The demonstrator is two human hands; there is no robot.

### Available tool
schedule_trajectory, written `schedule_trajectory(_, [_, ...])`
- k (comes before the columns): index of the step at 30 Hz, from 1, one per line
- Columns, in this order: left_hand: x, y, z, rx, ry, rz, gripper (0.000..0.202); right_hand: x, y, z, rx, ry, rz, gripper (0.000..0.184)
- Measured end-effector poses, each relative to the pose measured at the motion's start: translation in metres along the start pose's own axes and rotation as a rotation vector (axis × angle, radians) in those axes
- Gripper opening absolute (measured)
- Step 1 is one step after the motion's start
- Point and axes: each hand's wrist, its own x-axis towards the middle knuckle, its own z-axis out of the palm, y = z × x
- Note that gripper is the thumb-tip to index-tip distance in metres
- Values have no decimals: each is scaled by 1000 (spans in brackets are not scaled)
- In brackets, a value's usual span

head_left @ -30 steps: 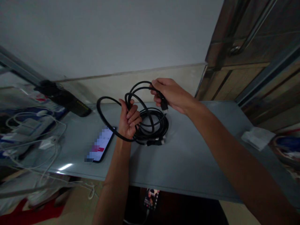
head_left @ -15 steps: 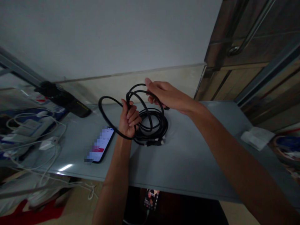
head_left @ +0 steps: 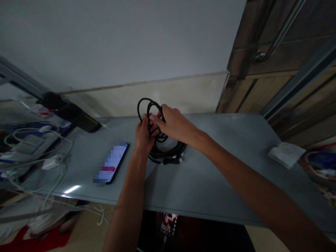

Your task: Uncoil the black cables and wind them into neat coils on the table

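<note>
A black cable (head_left: pixel 142 101) is looped between my hands above the grey table (head_left: pixel 210 189). My left hand (head_left: pixel 144 134) is closed around the gathered loops from the left. From the right, my right hand (head_left: pixel 170 122) is closed on the same loops, its fingertips close to the left hand's. Below them on the table lies a coil of black cable (head_left: pixel 168 154), partly hidden by my hands; whether it joins the held loops cannot be seen. A dark connector plug (head_left: pixel 172 160) with a lighter tip rests at the coil's front edge.
A phone (head_left: pixel 112 162) with a lit screen lies left of the coil. Behind it a black bottle (head_left: pixel 70 112) leans on its side. White cables and adapters (head_left: pixel 52 161) clutter the left end. A white crumpled packet (head_left: pixel 286 154) sits at right.
My right hand has moved left and down to meet my left hand. The large loop that hung out to the left is drawn in, and the held loops are smaller.
</note>
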Motion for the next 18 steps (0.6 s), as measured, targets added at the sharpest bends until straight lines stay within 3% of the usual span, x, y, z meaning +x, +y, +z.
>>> schedule_trajectory(3, [-7, 3, 10, 81, -98, 63, 30, 7, 13, -20, -61, 68, 18, 38])
schedule_trajectory(6, [-16, 0, 18, 199, -233, 41, 52, 7, 30, -49, -133, 65, 51, 35])
schedule_trajectory(8, [-22, -4, 21, 267, -320, -42, 59, 3, 45, -69, -183, 1, 95, 30])
schedule_trajectory(12, [-33, -10, 23, 408, -532, -260, 57, -15, 89, -101, -220, -257, 195, 35])
schedule_trajectory(15, [-40, -12, 26, 573, -794, -415, 44, -38, 131, -106, -128, -414, 227, 34])
schedule_trajectory(18, [-44, -14, 30, 618, -970, -492, 38, -64, 168, -97, -29, -412, 222, 44])
